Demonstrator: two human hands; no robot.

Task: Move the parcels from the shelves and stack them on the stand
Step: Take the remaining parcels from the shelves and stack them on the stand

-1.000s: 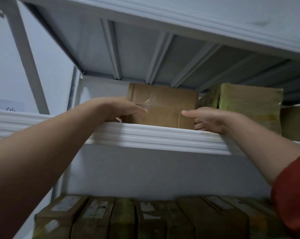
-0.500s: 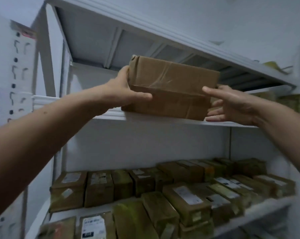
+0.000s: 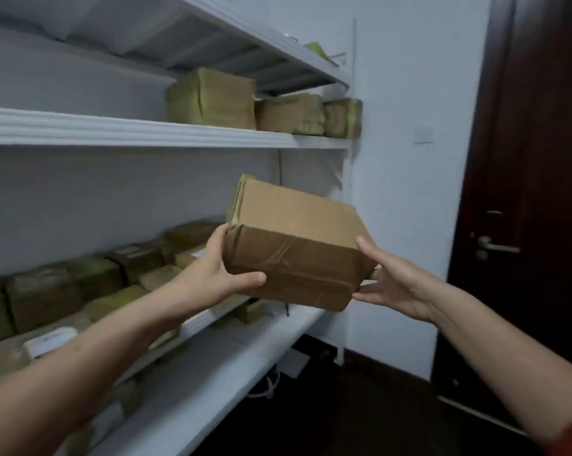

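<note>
A brown taped cardboard parcel (image 3: pixel 294 245) hangs in the air in front of the white shelves (image 3: pixel 139 131), tilted, held between both hands. My left hand (image 3: pixel 217 278) grips its left end, thumb across the front face and fingers behind. My right hand (image 3: pixel 398 284) holds its right end, thumb on top of the corner and fingers under it. Three more parcels (image 3: pixel 212 98) stand on the upper shelf at the right. Several parcels (image 3: pixel 44 297) lie packed on the middle shelf. No stand is in view.
A lower white shelf board (image 3: pixel 212 366) juts out below the parcel. To the right are a white wall (image 3: pixel 419 159) and a dark wooden door (image 3: pixel 534 192) with a metal handle (image 3: pixel 495 247). The floor (image 3: pixel 343 416) is dark.
The parcel has come off the upper shelf and moved down and to the right, still between both hands. The view has swung right, bringing the door in.
</note>
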